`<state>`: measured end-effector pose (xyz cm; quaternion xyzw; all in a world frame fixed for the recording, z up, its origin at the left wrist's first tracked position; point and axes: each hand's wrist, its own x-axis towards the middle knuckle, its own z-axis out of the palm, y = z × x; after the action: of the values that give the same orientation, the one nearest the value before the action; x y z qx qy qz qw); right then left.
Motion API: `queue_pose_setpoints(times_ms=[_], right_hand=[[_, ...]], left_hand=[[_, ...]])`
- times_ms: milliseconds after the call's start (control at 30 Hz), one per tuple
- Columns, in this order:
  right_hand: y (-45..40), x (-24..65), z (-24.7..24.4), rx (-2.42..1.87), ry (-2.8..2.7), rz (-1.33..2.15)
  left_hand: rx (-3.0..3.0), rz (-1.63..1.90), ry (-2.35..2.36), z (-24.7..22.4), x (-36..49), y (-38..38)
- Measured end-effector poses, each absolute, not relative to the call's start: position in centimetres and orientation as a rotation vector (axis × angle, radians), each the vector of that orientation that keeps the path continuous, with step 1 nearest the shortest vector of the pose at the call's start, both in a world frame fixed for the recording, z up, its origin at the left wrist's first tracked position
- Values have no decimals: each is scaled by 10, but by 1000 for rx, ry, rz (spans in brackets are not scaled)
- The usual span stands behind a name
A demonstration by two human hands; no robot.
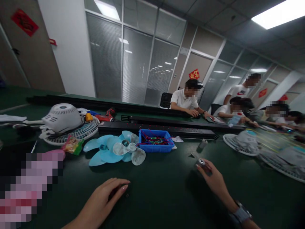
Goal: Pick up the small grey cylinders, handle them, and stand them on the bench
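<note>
My right hand [213,178] has its thumb and fingers closed round a small silver metal cylinder [201,162] with a dark hole in its top. Just beyond it, a similar grey cylinder [203,143] lies on the dark green table [162,190]. A thin, pale pointed piece [194,155] shows beside the held cylinder; I cannot tell what it is. My left hand [107,194] rests over the table at the left, thumb and forefinger slightly apart with nothing visible between them. Close to its thumb lies a tiny round piece [127,195].
Blue fan blades [107,149] and a blue bin [156,148] of wired parts stand ahead. Fan housings [63,117] [246,141] sit left and right. A red power drill [107,116] lies behind the blades. Long black rails [157,127] cross the table; several people sit beyond.
</note>
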<state>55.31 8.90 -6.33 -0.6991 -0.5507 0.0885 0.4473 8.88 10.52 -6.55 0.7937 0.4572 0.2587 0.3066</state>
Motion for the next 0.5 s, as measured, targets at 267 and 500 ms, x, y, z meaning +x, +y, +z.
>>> queue_pose_setpoints(times_ms=[267,500], right_hand=[[89,594,-91,-1834,-1297,114],[70,482,-36,-1474,-1625,-442]], left_hand=[[1986,756,1221,-61,91,104],[1990,844,1217,-72,89,108]])
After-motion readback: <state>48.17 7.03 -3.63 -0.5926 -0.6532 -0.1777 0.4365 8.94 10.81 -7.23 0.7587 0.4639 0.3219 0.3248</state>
